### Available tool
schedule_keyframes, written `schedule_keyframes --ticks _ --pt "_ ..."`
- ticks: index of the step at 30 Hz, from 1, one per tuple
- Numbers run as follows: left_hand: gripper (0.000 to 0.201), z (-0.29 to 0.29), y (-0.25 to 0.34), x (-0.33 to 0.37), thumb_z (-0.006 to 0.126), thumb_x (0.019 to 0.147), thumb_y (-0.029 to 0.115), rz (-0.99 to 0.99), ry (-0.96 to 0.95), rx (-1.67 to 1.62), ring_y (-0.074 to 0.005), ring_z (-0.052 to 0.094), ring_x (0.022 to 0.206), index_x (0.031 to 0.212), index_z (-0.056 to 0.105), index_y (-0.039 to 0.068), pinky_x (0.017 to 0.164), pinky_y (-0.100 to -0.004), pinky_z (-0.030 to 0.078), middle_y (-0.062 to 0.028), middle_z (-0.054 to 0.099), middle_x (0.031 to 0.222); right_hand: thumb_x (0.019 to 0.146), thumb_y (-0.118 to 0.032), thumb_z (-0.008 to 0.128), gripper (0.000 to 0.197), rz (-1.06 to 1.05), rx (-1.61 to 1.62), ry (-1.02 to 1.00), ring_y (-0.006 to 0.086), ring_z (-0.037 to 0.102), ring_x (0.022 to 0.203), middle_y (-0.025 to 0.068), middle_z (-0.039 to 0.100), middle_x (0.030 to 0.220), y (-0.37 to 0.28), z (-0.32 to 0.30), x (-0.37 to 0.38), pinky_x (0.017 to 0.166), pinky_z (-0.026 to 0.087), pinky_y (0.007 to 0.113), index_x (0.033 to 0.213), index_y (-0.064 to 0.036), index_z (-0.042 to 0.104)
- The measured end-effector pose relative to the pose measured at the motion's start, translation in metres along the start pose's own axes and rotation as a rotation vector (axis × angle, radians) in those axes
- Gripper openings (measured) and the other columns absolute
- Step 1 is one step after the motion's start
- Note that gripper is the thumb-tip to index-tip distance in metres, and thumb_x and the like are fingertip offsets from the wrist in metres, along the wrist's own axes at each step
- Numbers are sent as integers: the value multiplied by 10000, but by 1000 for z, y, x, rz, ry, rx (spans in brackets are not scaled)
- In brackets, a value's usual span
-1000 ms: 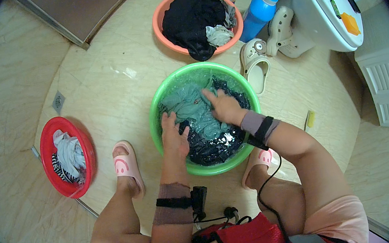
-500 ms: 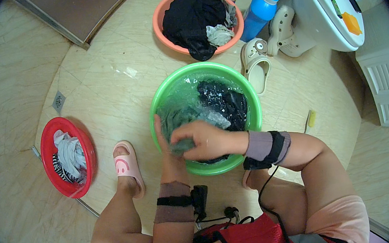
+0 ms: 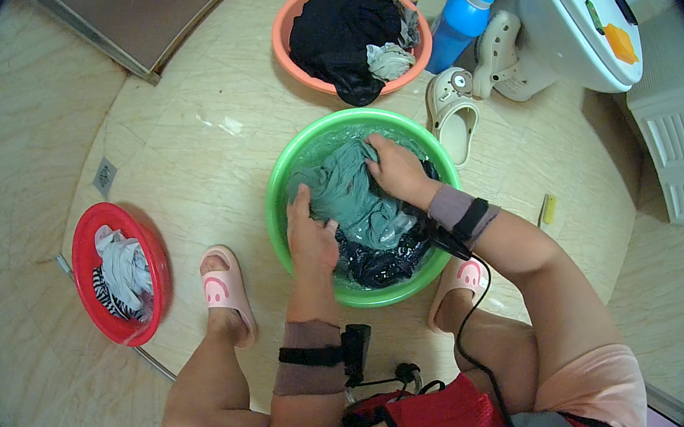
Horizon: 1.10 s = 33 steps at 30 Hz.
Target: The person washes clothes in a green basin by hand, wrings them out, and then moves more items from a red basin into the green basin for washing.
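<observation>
A wet grey-green garment (image 3: pixel 347 187) lies bunched in the water of the green basin (image 3: pixel 281 247) between my knees. My left hand (image 3: pixel 312 233) is at its left side, fingers curled over the cloth edge and thumb toward the middle. On the upper right, my right hand (image 3: pixel 400 173) pinches a fold of the same garment. Below and to the right, a dark wet garment (image 3: pixel 383 262) sits partly under the green-grey one. Parts of both garments are hidden under water or folds.
Beyond the basin stands an orange basin (image 3: pixel 287 61) with black clothing (image 3: pixel 343 27). At left is a red basin (image 3: pixel 162 276) with light clothes. A blue bottle (image 3: pixel 456 30), beige clogs (image 3: pixel 456 125), toilet (image 3: pixel 559 21) and yellow-headed brush (image 3: pixel 549 208) are to the right.
My hands, earlier close together over the basin's near-left side, have moved apart. The grey-green garment is now spread between them, and the dark garment shows more toward the near side.
</observation>
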<state>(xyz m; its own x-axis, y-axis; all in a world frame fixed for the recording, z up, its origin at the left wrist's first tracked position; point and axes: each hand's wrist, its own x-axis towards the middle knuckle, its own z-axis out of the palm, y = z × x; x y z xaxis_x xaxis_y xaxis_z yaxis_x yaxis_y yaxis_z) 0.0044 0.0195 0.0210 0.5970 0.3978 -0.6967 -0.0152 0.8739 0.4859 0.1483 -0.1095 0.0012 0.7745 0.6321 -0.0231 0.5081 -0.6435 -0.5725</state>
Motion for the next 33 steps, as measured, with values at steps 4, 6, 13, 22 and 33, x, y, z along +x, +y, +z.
schedule_keyframes --ticks 4,6,13,22,33 --pt "504 -21 -5 6 572 898 351 -95 172 72 -250 374 1243 1326 438 122 1013 -502 302 -53 423 1366 824 -138 506 513 -146 -510 -391 303 601 935 137 606 1044 3 14 -29 792 445 457 1329 -202 445" --pt "494 -24 -13 7 577 897 347 -113 155 108 -245 380 1234 1321 444 132 1013 -506 299 -44 425 1362 824 -152 506 474 -276 -664 -412 286 619 944 130 627 1045 6 30 -43 788 453 453 1294 -207 478" --pt "437 -5 -13 -5 526 914 395 -122 43 3 -228 435 1182 1261 481 133 1020 -494 299 -56 496 1272 715 -166 594 269 3 -3 -309 364 627 852 180 651 914 -39 12 -11 741 503 449 973 -115 650" --pt "411 -27 9 -9 462 931 430 7 -350 -199 -212 584 993 1214 528 139 851 -381 488 -43 589 1141 665 -167 593 249 -536 584 -419 331 610 698 125 633 818 -140 -27 -52 593 467 393 901 -86 602" --pt "417 -3 -24 6 520 902 407 -191 -72 -175 -239 549 1084 1218 523 135 910 -421 457 -52 567 1193 714 -182 583 258 -185 -23 29 359 630 736 169 648 814 -25 -2 17 678 489 484 955 -98 622"
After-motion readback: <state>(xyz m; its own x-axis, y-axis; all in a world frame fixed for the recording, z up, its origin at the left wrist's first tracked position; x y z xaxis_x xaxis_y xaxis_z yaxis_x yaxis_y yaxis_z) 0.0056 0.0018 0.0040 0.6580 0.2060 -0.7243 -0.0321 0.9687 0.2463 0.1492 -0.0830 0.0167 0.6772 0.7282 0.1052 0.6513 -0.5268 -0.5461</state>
